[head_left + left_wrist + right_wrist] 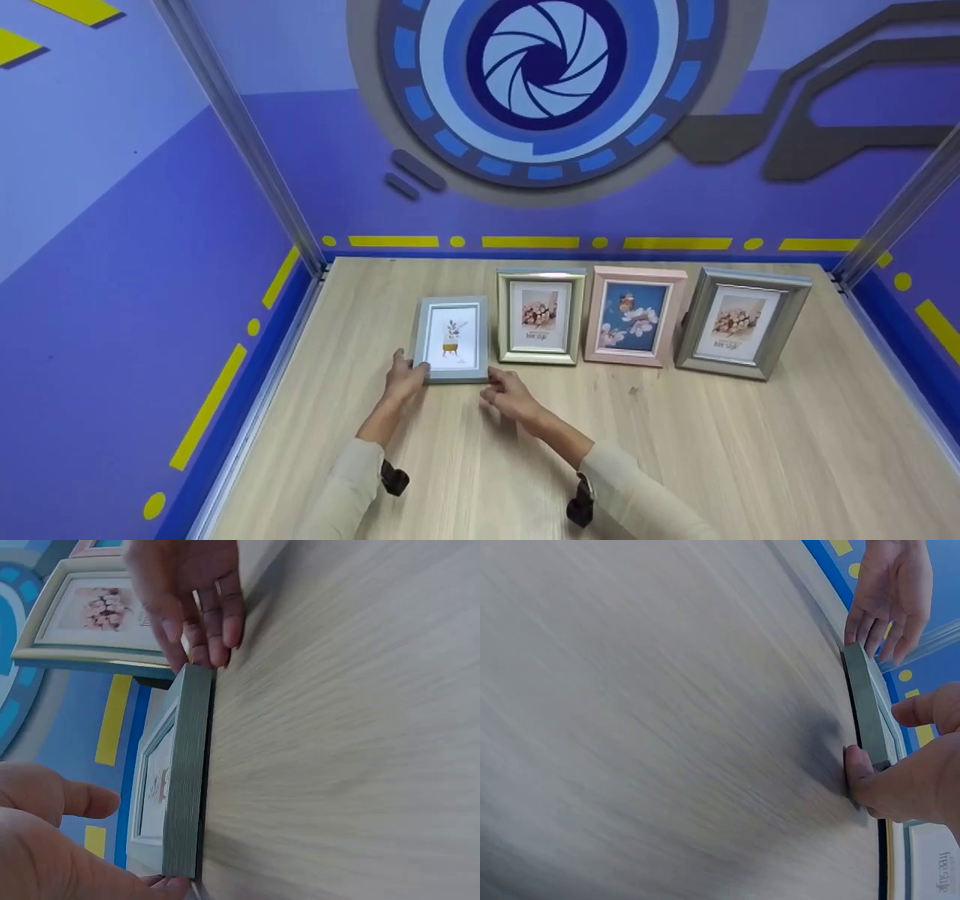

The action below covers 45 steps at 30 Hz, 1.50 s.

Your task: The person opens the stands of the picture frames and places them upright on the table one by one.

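A grey-blue photo frame (451, 375) with a plant picture sits at the left end of a row of frames, its lower edge at the tabletop. My left hand (405, 377) is at its lower left corner, fingers against the side. At the lower right corner, my right hand (514, 397) touches the frame with its fingertips. The left wrist view shows the thick lower edge (187, 772) between both hands, with the left thumb (90, 800) held off it. In the right wrist view, the right thumb (915, 709) also stands away from the frame.
To the right stand a gold photo frame (505, 352), a pink photo frame (666, 341) and a larger grey-brown photo frame (776, 337). All are on the light wooden table (720, 450). Blue printed walls (420, 217) border the back and sides.
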Each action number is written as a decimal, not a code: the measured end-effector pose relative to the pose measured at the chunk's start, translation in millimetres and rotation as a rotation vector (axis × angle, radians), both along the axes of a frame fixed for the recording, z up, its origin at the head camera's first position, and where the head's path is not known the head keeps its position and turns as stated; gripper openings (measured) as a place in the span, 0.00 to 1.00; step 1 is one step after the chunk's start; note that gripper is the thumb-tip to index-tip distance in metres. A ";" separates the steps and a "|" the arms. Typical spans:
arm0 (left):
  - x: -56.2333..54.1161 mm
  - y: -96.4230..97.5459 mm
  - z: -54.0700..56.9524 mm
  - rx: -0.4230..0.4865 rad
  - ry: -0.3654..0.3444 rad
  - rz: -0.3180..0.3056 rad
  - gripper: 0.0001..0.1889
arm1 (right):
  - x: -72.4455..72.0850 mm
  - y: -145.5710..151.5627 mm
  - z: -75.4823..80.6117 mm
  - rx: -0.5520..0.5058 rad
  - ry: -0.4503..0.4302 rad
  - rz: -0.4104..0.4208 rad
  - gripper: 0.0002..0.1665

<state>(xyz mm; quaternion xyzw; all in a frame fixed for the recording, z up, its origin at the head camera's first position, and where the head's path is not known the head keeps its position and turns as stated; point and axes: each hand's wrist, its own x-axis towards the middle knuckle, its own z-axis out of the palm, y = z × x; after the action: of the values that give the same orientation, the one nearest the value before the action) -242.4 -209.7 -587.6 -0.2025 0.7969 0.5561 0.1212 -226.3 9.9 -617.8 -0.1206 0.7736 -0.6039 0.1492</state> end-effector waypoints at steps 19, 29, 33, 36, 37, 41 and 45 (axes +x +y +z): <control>6.5 -23.8 -0.4 0.245 -0.060 0.025 0.13 | 7.7 8.2 16.3 -0.144 -0.112 -0.266 0.19; 16.7 -24.6 2.6 0.323 -0.084 -0.045 0.27 | 11.6 17.9 23.5 -0.248 -0.224 -0.290 0.22; 22.8 -26.1 9.0 0.332 -0.087 -0.093 0.29 | 6.6 22.0 17.2 -0.206 -0.209 -0.230 0.28; 28.0 -29.4 12.1 0.343 -0.081 -0.141 0.31 | 7.2 25.9 18.6 -0.180 -0.162 -0.150 0.30; 30.0 -30.9 12.4 0.345 -0.079 -0.160 0.32 | 8.3 27.2 19.8 -0.177 -0.144 -0.127 0.30; 38.8 -38.6 11.7 0.334 -0.083 -0.224 0.40 | 15.5 30.1 23.5 -0.159 -0.091 -0.082 0.27; 46.9 -42.5 10.6 0.301 -0.099 -0.254 0.51 | 26.9 31.1 31.8 -0.104 -0.076 -0.068 0.22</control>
<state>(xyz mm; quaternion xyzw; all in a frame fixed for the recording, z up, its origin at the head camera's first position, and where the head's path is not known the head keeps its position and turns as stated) -195.5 -252.2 -577.0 -0.1072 0.7169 0.6386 0.2583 -199.4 41.0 -586.1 -0.0787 0.7387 -0.6521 0.1516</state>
